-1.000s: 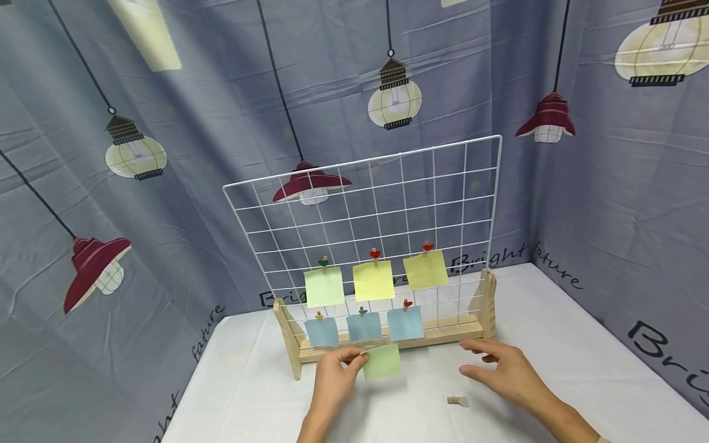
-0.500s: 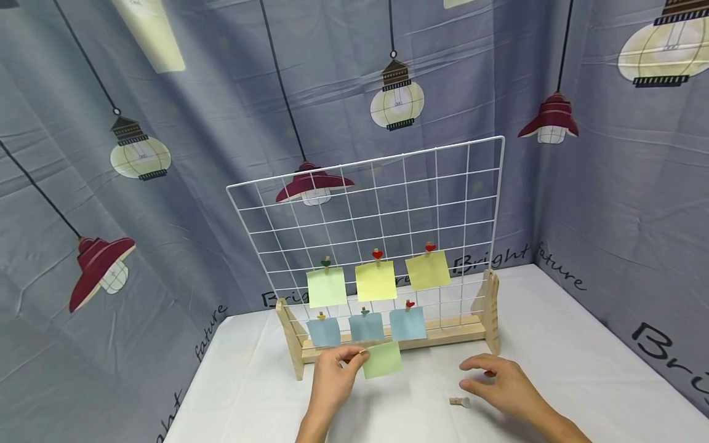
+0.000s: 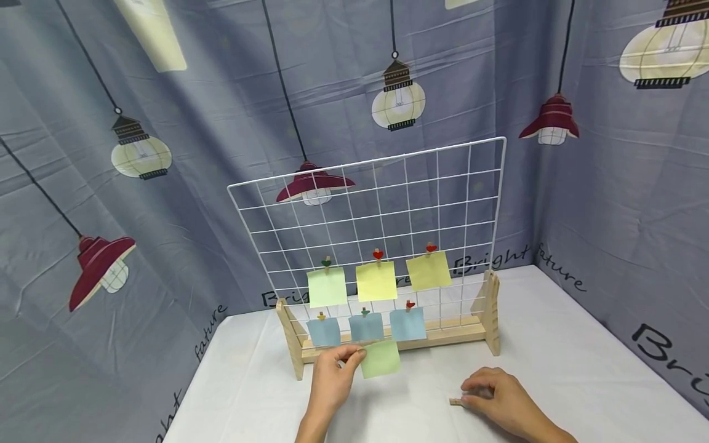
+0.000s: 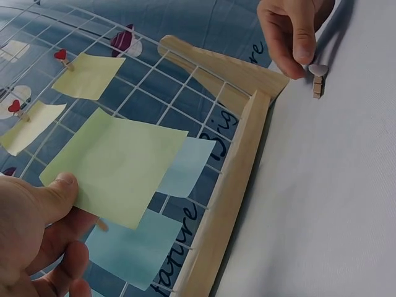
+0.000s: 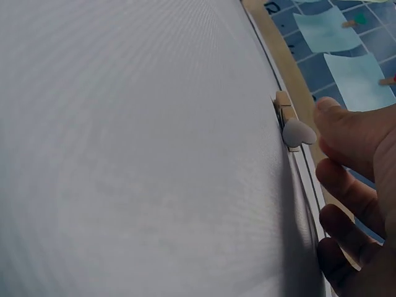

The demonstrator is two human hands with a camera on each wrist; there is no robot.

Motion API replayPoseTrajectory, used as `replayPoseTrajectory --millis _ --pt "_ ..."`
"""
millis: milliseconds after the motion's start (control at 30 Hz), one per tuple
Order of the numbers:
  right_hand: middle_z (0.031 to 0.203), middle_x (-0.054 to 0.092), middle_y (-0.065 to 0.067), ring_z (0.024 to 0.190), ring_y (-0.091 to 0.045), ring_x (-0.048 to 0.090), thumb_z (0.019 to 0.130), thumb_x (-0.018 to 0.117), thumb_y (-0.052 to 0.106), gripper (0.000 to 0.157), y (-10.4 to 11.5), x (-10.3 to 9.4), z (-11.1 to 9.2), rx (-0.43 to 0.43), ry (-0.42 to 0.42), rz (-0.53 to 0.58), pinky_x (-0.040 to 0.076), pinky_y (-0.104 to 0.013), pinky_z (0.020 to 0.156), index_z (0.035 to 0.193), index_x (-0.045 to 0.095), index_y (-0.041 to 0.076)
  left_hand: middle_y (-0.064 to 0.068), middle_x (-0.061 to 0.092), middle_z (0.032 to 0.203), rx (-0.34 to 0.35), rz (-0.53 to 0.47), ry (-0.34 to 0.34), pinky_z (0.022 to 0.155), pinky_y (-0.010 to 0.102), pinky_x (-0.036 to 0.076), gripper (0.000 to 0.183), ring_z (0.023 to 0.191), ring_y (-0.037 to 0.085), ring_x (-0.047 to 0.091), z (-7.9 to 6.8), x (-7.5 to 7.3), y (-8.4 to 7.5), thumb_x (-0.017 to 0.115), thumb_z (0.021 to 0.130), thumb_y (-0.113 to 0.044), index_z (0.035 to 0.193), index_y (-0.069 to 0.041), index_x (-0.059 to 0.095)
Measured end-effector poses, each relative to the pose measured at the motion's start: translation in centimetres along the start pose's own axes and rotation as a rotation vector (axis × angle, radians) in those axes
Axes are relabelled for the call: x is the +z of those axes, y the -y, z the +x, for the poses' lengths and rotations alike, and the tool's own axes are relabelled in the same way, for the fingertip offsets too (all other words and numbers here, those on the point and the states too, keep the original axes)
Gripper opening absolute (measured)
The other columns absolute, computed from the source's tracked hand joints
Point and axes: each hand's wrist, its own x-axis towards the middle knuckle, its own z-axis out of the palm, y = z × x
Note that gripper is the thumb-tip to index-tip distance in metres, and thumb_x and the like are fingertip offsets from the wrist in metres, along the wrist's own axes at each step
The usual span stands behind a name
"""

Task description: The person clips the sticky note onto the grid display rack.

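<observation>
Between thumb and fingers, my left hand (image 3: 331, 378) pinches a pale green sticky note (image 3: 381, 359) by its left edge. The note (image 4: 120, 167) hangs in front of the lower part of the wire grid. On the white tabletop lies a small wooden clothespin (image 3: 455, 402) with a white heart on one end. My right hand (image 3: 498, 397) is low beside it, fingers loosely curved. From the right wrist, the thumb of this hand (image 5: 356, 179) shows a small gap from the clothespin's white heart (image 5: 298, 132). Nothing sits between its fingers.
A white wire grid (image 3: 382, 203) stands in a wooden base (image 3: 443, 335). Clipped to it are an upper row with a pale green note (image 3: 327, 287) and two yellow notes (image 3: 376, 281), and a lower row of blue notes (image 3: 367, 327). A patterned curtain (image 3: 221, 184) surrounds the table.
My right hand has come down and slightly left to the clothespin, its thumb and fingers drawing nearer each other. The left hand keeps its pinch on the green note, nearly unmoved.
</observation>
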Motion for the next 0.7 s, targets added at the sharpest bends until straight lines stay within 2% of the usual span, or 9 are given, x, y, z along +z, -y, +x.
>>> replayPoseTrajectory --millis 267,500,700 --pt "0.098 0.067 0.023 0.1 0.0 0.054 0.083 0.083 0.041 0.01 -0.86 0.25 -0.31 -0.097 0.019 -0.061 0.049 -0.025 0.084 0.088 0.075 0.039 -0.008 0.071 0.077 0.004 0.0 -0.002 0.054 0.022 0.044 0.01 0.071 0.002 0.057 -0.07 0.19 0.04 0.079 0.091 -0.029 0.089 -0.02 0.082" --pt "0.095 0.065 0.026 0.1 0.001 0.054 0.083 0.084 0.037 0.01 -0.92 0.43 -0.4 -0.097 -0.009 -0.08 0.049 -0.027 0.087 0.083 0.074 0.039 -0.008 0.071 0.077 0.029 -0.006 -0.018 0.056 0.02 0.043 0.007 0.071 0.001 0.057 -0.2 0.39 -0.05 0.08 0.09 -0.026 0.088 -0.02 0.082" --pt "0.092 0.066 0.025 0.098 0.002 0.053 0.081 0.086 0.036 0.014 -0.92 0.58 -0.41 -0.07 -0.02 -0.042 0.048 -0.025 0.083 0.079 0.072 0.039 -0.006 0.071 0.076 0.028 -0.022 -0.026 0.057 0.02 0.042 0.007 0.072 0.002 0.056 -0.26 0.52 -0.04 0.081 0.089 -0.025 0.086 -0.018 0.082"
